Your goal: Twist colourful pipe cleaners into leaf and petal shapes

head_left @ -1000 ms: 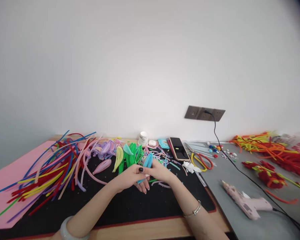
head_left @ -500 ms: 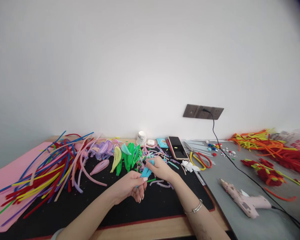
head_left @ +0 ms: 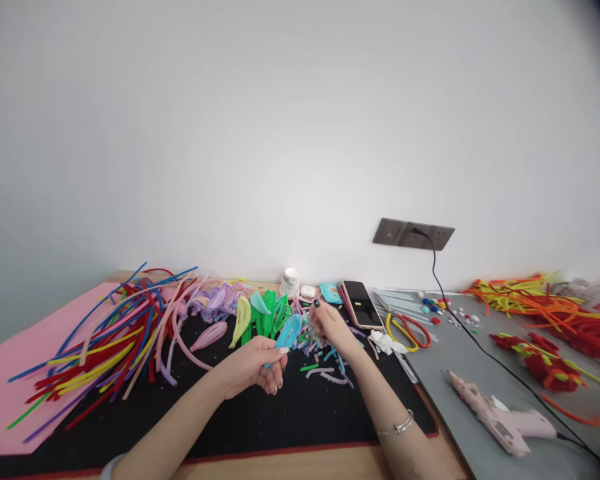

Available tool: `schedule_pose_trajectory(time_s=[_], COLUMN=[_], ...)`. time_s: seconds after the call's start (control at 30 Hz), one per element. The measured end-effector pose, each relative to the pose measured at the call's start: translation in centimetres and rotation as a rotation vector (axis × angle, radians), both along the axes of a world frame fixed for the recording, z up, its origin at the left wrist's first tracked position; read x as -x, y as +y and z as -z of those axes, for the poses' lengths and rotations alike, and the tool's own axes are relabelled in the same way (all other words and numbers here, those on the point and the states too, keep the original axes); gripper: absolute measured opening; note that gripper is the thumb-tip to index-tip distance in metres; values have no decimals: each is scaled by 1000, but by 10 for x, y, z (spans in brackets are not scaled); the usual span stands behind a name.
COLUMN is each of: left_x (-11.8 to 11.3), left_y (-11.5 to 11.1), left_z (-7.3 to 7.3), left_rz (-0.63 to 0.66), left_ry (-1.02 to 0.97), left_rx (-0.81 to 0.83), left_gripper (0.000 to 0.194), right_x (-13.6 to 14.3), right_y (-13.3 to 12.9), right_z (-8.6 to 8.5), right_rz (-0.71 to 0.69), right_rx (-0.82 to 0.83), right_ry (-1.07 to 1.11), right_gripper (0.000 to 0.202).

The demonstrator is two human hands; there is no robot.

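A looped blue pipe-cleaner piece [head_left: 291,331] is pinched between the thumb and fingers of my left hand [head_left: 256,365], its loop pointing up and to the right. My right hand [head_left: 329,325] is raised just right of the loop, apart from it, with fingers curled; whether anything is between them is too small to tell. Behind the hands lie green leaf-like loops [head_left: 266,317], a yellow looped piece [head_left: 241,321] and a pink looped piece [head_left: 209,335]. Short cut pipe-cleaner bits [head_left: 325,353] are scattered under and around my right hand.
Long pipe cleaners [head_left: 110,333] spread over pink sheets [head_left: 10,380] at left. A white cup [head_left: 289,283], phone [head_left: 361,305] and scissors [head_left: 409,333] stand or lie behind. At right are a glue gun [head_left: 503,415] with its cord, pompoms [head_left: 435,307] and a red flower-like piece [head_left: 553,367].
My right hand has let go of the blue piece and moved up and right. The blue loop now shows open in my left hand. The view has shifted slightly.
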State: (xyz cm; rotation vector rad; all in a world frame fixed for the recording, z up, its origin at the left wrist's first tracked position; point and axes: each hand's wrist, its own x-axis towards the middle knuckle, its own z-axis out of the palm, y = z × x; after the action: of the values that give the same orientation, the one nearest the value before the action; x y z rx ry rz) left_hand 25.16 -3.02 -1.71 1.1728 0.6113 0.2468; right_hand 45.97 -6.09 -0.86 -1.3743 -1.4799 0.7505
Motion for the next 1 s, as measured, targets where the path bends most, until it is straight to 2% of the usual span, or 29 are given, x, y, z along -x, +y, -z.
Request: schedule_pose_trajectory(time_s=[0.03,0.1,0.23,0.4,0.47,0.57,0.67,0.77,0.83,0.93,0.97,1.0], left_x=[1,2,1,15,24,37,53,81,107,143,150,155], left_y=[-1,-4,-9,-11,-9,-2,11,32,53,89,101,112], left_z=[1,2,4,1,-4,-14,-24,-35,-43,-51,-52,-51], left_rz=[11,35,39,97,130,118,13,-156,-324,-637,-704,-757], left_ry=[8,24,36,86,126,181,210,280,345,504,561,610], left_rx=[-10,-22,-13,-79,-127,-194,-290,-416,-550,-847,-894,-883], left_gripper=[43,44,46,48,48,46,42,36,28,15,10,14], right_x=[6,18,24,-7,-13,-4,12,20,19,15,15,15], right_y=[-3,-9,-3,25,36,52,65,70,68,61,58,56], right_z=[0,1,-1,-12,-15,-12,-2,1,-3,-17,-22,-26], right_rz=[-106,-190,-103,86,31,-99,-79,21,55,85,96,109], right_rx=[67,94,-2,-78,-62,13,82,51,23,9,-5,-21], right_ry=[29,4,-169,-269,-278,-300,-306,-261,-246,-235,-231,-225], right_gripper=[30,26,25,24,24,20,9,20,20,20,21,21])
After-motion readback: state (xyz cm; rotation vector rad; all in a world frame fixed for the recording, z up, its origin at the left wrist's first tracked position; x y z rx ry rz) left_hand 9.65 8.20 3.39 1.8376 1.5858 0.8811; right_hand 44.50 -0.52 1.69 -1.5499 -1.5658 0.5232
